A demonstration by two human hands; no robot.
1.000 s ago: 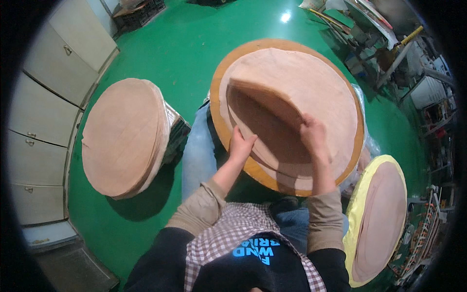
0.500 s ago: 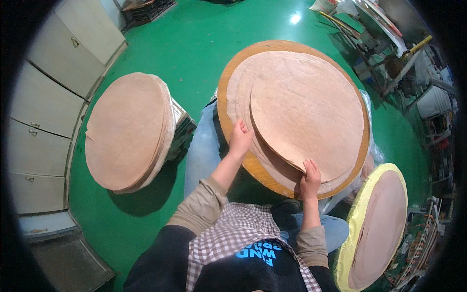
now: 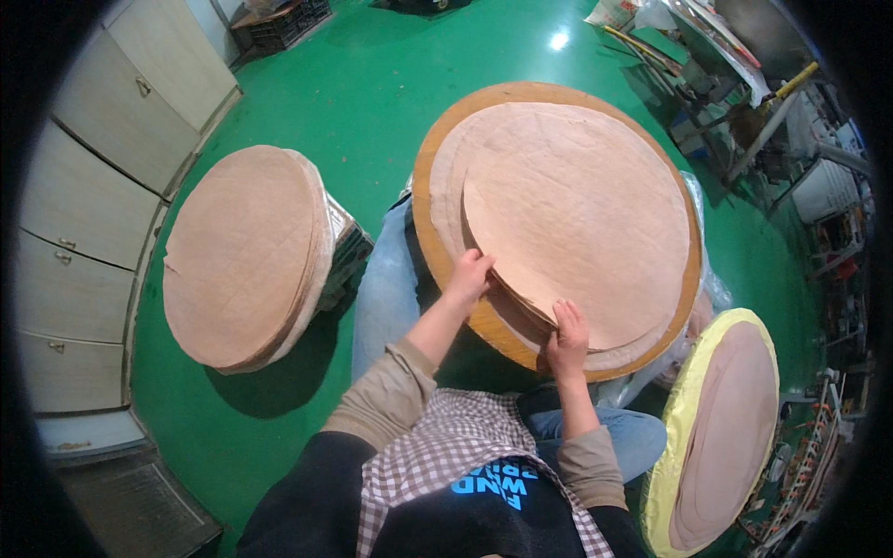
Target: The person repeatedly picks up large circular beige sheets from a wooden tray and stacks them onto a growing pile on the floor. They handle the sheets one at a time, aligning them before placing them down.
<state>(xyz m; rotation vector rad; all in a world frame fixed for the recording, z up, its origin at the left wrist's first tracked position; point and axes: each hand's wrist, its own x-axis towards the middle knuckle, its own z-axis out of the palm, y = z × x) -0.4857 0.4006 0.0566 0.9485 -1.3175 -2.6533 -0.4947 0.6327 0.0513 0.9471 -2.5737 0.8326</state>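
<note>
In front of me a round wooden board [image 3: 428, 186] bears a stack of thin, round, tan sheets [image 3: 577, 214] that look like large flatbreads. The upper sheets are lifted along their near-left edge, with a dark gap beneath. My left hand [image 3: 471, 277] pinches that raised edge, fingers closed. Further right along the same edge, my right hand [image 3: 566, 342] grips the sheets, its fingers on top and its thumb hidden. How many layers each hand holds I cannot tell.
To the left, another pile of tan sheets [image 3: 246, 256] rests on a box. A yellow-covered round support [image 3: 662, 493] with more sheets leans at the lower right. Pale cabinets [image 3: 84, 205] line the left; a cluttered metal rack [image 3: 763, 139] stands far right on the green floor [image 3: 372, 102].
My left hand has moved right and slightly nearer, onto the lifted edge. My right hand has shifted left with it, and the raised sheets have slid a little to the left.
</note>
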